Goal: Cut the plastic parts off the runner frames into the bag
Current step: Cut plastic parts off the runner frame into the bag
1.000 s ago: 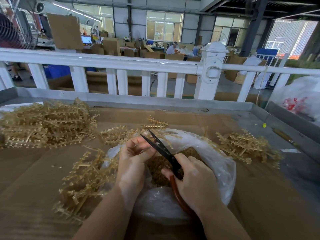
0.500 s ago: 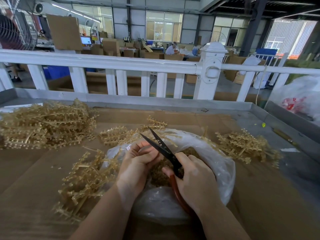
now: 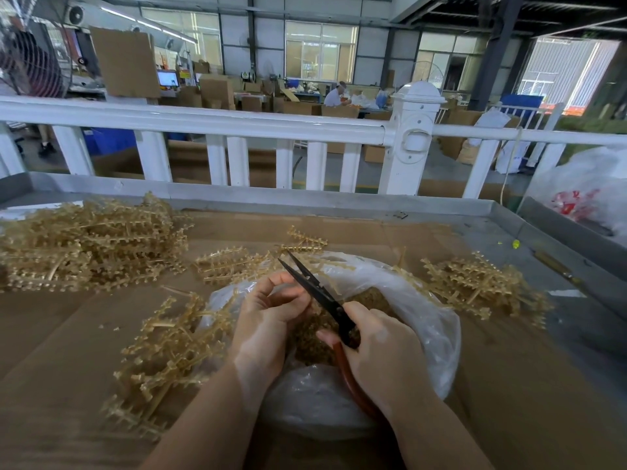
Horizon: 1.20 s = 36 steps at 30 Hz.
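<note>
Here scissors cut beside left fingers.

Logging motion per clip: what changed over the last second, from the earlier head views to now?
Very little. The left hand curled its fingers in a bit tighter beside the scissors blades, over the bag. The right hand kept its grip on the scissors, blades still parted and pointing up and left. What the left hand holds is hidden. The runner frame piles stayed put.
</note>
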{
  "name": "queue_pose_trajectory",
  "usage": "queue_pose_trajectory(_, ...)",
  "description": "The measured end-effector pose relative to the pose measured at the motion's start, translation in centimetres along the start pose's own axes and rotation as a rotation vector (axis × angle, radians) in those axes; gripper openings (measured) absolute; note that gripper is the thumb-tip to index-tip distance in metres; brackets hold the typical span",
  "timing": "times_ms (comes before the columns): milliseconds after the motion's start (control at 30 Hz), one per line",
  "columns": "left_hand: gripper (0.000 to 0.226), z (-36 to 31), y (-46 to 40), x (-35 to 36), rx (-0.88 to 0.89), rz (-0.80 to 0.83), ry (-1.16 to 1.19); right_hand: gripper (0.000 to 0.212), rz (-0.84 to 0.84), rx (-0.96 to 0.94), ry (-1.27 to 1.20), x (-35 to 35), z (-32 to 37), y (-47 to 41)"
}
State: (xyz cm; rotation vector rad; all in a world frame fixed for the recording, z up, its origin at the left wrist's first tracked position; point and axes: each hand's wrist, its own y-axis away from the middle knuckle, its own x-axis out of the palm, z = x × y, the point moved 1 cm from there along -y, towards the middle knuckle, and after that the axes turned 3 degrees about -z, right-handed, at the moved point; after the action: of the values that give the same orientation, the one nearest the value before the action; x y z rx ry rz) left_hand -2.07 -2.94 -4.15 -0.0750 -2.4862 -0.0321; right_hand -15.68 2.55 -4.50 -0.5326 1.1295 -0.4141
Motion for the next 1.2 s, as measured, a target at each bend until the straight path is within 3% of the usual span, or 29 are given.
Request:
queue_pose_trajectory(267,0.033,-0.01,-0.01,0.02,-0.016,0.039,-0.042,0.033,0.031,0.002,-0.014,-0.07,0.04,-0.06)
queue_pose_trajectory(467,0.009,-0.03,-0.31,-0.27,-0.088,0.060,0.034,0.028,0.008,0.006,0.018,-0.27,0.27,0.03)
queue_pose_trajectory(733,0.027,0.12,-0.52,-0.34,-0.116,0.015,0.106,0.025,-0.041,0.073,-0.005,-0.13,-0.03,-0.02)
queue_pose_trajectory(867,0.012,0.12,-0.42,-0.34,-0.094,-0.003,0.029,0.031,-0.009,0.070,0.000,0.08,-0.17,0.07)
queue_pose_trajectory(1000,0.021,0.23,-0.49,-0.48,-0.088,-0.057,0.011,0.034,-0.016,0.081,-0.009,0.15,-0.29,0.03)
queue_pose_trajectory(1200,0.012,0.21,-0.10,0.00,-0.027,-0.041,-0.050,0.033,-0.048,0.062,0.009,0.04,-0.06,0.14)
